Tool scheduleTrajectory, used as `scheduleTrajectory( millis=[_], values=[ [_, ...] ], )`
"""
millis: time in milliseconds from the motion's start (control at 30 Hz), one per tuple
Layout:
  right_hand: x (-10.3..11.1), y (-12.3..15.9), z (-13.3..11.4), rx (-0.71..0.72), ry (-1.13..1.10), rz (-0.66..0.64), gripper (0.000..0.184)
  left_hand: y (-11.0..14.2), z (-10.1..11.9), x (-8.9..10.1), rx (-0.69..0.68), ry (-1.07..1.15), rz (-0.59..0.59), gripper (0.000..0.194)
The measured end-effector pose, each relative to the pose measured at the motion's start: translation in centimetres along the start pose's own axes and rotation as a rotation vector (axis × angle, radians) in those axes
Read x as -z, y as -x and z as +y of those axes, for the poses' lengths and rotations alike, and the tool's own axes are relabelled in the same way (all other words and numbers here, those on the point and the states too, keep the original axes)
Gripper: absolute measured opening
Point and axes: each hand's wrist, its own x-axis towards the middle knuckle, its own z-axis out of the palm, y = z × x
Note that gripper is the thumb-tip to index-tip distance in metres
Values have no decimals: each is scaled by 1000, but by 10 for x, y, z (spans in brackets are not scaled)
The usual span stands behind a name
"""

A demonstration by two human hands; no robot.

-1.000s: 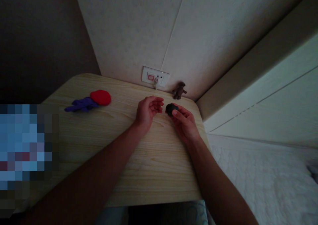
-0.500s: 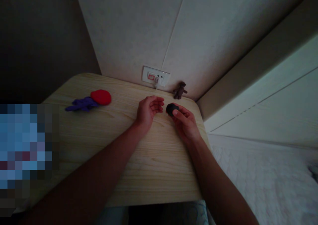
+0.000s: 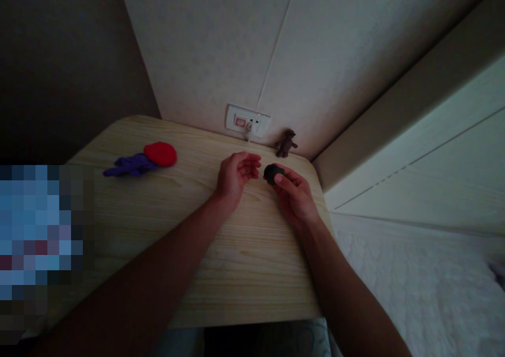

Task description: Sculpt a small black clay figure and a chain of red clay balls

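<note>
The small, black, rounded, seemingly clay lump gripped by the right hand is best pinched lightly, the left hand loosely curled, empty.

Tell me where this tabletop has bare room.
Bare tabletop: between the red disc and left hand; between the forearms, down to the near edge. Crowded: far right, with brown figure, right hand and dark lump; left, with the disc and purple piece.

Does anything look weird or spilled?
Nothing looks spilled or broken. The brown figure stands near the wall, and the right hand holds a dark lump. Only the blocky blue patch at left looks odd: it hides what's there.
</note>
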Motion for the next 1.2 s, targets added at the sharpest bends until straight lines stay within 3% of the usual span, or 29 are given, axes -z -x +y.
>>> scheduleTrajectory(
  millis=[1200],
  values=[
    [4,-4,5,53,54,3,39,-1,-1,0,1,3,-7,30]
  ],
)
